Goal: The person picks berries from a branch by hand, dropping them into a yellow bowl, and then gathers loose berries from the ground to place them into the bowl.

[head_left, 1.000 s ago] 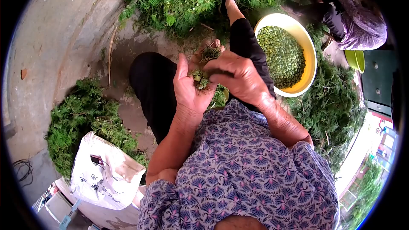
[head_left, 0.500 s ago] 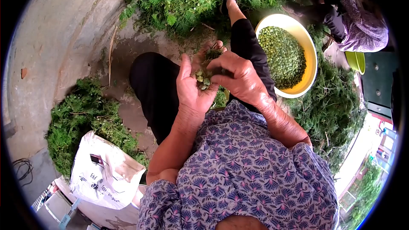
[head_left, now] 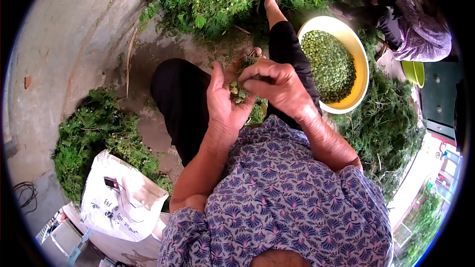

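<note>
My left hand (head_left: 225, 96) is cupped palm up between my knees, with a small heap of green cones (head_left: 237, 93) and bits of leaf lying in it. Above that palm, my right hand (head_left: 279, 86) has its thumb and forefinger pinched together over a dark green sprig (head_left: 251, 62), whose lower part the fingers hide. To the right of my right hand stands a yellow tub (head_left: 362, 62), partly filled with small round green cones (head_left: 326, 64).
Leafy green branches (head_left: 198, 0) are piled ahead, with more at left (head_left: 81, 143) and right (head_left: 386, 118). A white sack (head_left: 118, 202) lies lower left. Another person (head_left: 420, 34) sits at the upper right, near a lime-green basin (head_left: 413, 71).
My right hand has lifted slightly off the left palm, its thumb moving up toward the forefinger. The left hand has hardly moved and still holds the cones.
</note>
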Demonstrator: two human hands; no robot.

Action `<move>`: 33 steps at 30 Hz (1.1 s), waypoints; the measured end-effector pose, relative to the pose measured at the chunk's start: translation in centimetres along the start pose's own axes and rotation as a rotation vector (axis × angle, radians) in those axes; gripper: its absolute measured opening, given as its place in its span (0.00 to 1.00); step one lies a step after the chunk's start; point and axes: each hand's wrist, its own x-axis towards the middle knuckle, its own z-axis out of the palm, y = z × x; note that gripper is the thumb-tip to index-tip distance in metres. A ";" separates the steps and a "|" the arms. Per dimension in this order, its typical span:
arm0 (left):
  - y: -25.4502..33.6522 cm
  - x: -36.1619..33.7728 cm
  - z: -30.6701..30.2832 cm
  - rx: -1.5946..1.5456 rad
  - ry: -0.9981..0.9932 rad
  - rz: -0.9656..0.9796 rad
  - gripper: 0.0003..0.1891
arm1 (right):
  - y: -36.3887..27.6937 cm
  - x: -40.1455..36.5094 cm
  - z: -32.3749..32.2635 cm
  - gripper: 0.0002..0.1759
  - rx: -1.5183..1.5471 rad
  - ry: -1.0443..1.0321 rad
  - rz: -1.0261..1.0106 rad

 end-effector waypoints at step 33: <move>-0.5 -0.2 -0.8 0.358 0.198 -0.059 0.08 | 0.9 0.3 -0.3 0.08 -0.059 0.280 0.059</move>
